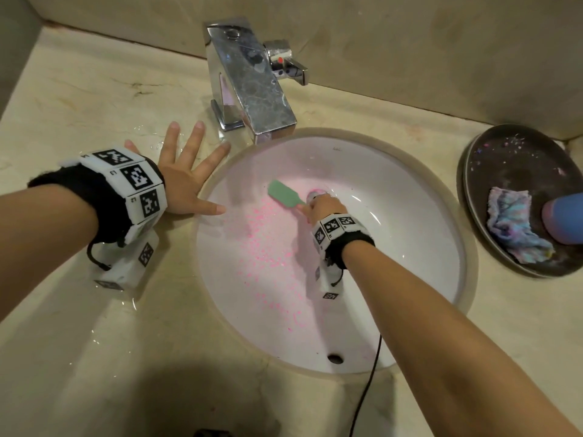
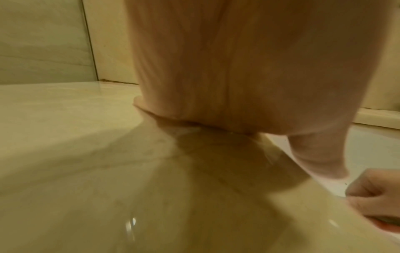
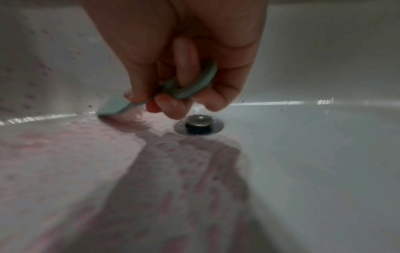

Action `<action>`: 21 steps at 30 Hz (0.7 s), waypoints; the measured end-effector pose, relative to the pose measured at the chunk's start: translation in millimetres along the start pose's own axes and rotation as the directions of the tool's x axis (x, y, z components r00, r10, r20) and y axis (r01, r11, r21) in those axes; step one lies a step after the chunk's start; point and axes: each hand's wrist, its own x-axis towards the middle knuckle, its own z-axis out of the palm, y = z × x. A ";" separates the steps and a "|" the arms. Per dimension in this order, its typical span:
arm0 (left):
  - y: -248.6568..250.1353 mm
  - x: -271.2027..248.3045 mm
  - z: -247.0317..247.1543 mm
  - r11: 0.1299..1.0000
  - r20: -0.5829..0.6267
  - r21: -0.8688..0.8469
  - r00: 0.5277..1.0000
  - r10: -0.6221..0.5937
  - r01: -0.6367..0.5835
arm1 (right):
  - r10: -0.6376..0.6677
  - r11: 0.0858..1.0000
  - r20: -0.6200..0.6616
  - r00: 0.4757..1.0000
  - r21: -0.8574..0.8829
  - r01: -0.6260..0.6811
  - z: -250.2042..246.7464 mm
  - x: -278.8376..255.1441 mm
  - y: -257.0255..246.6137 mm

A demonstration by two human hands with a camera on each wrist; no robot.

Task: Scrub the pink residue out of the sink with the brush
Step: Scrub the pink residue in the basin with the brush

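The round white sink (image 1: 410,247) has pink residue (image 1: 268,247) speckled over its left and front slope. My right hand (image 1: 321,208) is down in the bowl beside the drain (image 3: 198,125) and grips the handle of a green brush (image 1: 282,192). The brush head (image 3: 113,107) presses on the basin's far-left side, with pink residue (image 3: 86,154) smeared below it. My left hand (image 1: 186,171) lies flat with fingers spread on the wet counter, left of the sink rim; the palm (image 2: 238,68) fills the left wrist view.
A chrome faucet (image 1: 249,80) overhangs the back of the bowl. A dark round tray (image 1: 492,171) at the right holds a crumpled multicoloured cloth (image 1: 517,225) and a blue bottle (image 1: 564,216). An overflow hole (image 1: 335,357) sits at the front. A black cable (image 1: 366,389) hangs from my right wrist.
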 end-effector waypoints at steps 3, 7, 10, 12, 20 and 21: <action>0.6 0.1 -0.2 1.000 -0.002 0.011 1.000 0.001 0.000 | 0.068 0.989 -0.106 0.992 0.142 -0.053 -8.1 -5.8 24.3; -0.2 1.2 1.0 1.000 -0.006 0.010 1.000 -0.001 0.001 | 0.076 0.988 0.038 0.996 0.131 -0.081 10.1 0.8 14.1; 0.5 1.3 1.1 1.000 -0.008 0.015 1.000 0.002 -0.002 | -0.055 0.994 0.158 0.986 -0.087 0.069 35.4 5.7 -1.5; 0.4 1.3 0.9 1.000 -0.006 0.020 1.000 0.003 -0.003 | -0.105 0.977 0.171 0.980 -0.168 0.134 36.7 6.8 -7.6; 0.7 0.2 0.0 1.000 -0.002 0.028 1.000 0.001 -0.001 | 0.037 0.999 -0.018 0.999 0.030 -0.036 15.2 20.6 10.6; 0.5 0.2 -0.2 1.000 -0.001 0.029 1.000 0.000 0.000 | 0.047 0.998 -0.001 0.999 0.041 -0.047 20.9 19.0 8.1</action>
